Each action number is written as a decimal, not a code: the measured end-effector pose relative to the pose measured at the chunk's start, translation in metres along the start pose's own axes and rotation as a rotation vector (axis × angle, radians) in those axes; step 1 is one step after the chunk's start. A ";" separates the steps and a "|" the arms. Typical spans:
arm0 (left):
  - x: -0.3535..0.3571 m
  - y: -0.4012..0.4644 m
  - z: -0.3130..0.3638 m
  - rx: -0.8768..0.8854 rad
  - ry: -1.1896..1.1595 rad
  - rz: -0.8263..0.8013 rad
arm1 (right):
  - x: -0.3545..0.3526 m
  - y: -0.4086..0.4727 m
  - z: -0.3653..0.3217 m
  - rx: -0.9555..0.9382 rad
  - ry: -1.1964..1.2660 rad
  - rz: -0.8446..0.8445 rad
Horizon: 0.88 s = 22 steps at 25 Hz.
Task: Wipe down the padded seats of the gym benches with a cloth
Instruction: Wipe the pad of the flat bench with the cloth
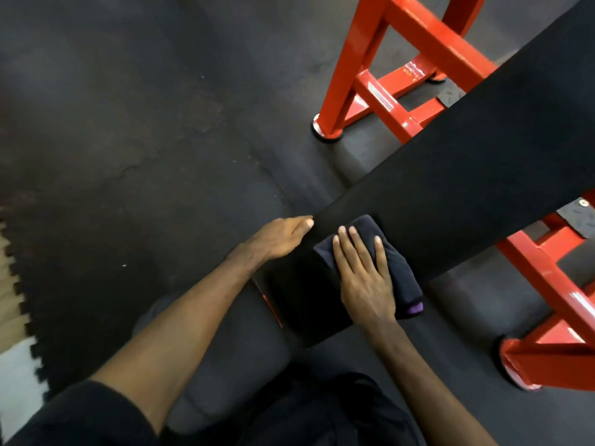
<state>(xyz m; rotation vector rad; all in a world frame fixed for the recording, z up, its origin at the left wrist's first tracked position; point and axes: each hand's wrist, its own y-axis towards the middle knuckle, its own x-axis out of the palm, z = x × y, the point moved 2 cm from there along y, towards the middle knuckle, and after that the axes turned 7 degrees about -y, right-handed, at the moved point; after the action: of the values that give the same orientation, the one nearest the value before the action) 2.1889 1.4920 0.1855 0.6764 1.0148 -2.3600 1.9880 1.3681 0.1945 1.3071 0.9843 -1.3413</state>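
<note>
Dark rubber floor (135,130), scuffed and cracked in places, fills most of the view. At the left edge, interlocking black mat tiles (35,320) meet pale wood flooring (8,284) and a white patch (16,375).

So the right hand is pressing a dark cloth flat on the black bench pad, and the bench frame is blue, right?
Not quite: the frame is red, not blue, as the head view shows. The rest holds: the right hand presses a dark cloth flat on the black bench pad.
</note>
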 end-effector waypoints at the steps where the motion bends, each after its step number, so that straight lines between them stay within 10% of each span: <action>1: -0.002 -0.007 -0.005 0.025 0.058 -0.020 | 0.000 0.020 -0.005 0.001 0.014 0.003; 8: -0.035 -0.115 -0.006 0.114 0.737 -0.120 | 0.004 0.043 -0.018 -0.113 -0.024 -0.042; 22: -0.062 -0.234 -0.047 0.347 0.340 0.217 | 0.010 0.004 -0.024 -0.280 -0.040 -0.091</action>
<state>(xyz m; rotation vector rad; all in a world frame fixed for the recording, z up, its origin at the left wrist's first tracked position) 2.1083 1.6851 0.3166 1.2846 0.6193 -2.2917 1.9972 1.3893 0.1829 1.0315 1.1696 -1.2402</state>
